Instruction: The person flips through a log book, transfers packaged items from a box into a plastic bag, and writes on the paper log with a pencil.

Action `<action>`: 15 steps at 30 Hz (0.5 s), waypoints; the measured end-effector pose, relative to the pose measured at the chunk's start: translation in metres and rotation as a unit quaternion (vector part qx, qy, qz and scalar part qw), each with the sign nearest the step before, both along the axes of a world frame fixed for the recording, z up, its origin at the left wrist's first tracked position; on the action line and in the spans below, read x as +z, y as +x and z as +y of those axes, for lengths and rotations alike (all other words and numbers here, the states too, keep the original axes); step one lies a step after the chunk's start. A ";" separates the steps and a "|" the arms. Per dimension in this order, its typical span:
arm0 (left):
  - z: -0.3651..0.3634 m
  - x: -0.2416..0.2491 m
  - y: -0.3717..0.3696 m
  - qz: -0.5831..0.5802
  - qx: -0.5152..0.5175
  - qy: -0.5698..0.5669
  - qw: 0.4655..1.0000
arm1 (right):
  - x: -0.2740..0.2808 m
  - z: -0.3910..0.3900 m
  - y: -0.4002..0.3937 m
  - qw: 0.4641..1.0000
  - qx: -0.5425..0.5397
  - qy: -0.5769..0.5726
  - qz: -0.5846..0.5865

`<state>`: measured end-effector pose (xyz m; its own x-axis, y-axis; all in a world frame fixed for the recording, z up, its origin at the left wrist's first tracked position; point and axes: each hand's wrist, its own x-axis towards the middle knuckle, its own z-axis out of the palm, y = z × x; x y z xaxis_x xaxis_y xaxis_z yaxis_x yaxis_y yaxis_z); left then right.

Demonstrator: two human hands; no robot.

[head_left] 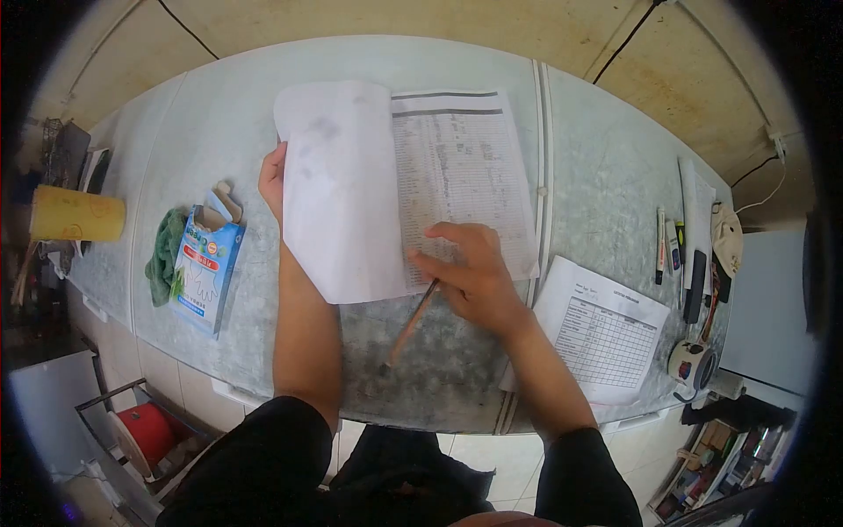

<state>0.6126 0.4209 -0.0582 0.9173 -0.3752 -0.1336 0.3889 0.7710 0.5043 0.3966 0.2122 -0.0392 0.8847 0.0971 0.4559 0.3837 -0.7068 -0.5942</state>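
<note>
A stack of printed sheets [461,167] lies on the grey table, with a blank white page [342,193] turned over to the left. My left hand [274,180] holds the left edge of that turned page, its fingers partly hidden behind the paper. Over the lower part of the printed table is my right hand [471,274], thumb and index finger apart. A thin brown pencil-like stick [413,327] is held in this hand and slants down toward the table's front edge.
A blue and white box [206,272] and a green cloth [164,255] lie at left, near a yellow roll [79,213]. Right of my hand is another printed form [606,338]. Markers [660,246] and a tape roll [691,361] lie at the far right.
</note>
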 end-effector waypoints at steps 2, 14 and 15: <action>-0.003 0.004 -0.003 0.007 0.005 0.004 1.000 | -0.001 0.001 -0.001 1.000 0.005 0.002 0.003; 0.012 -0.019 0.008 0.008 -0.020 0.011 1.000 | -0.002 -0.008 -0.001 0.999 0.021 0.045 -0.017; 0.013 -0.024 0.013 0.017 -0.011 0.022 1.000 | -0.003 -0.009 -0.002 0.998 0.029 0.049 -0.019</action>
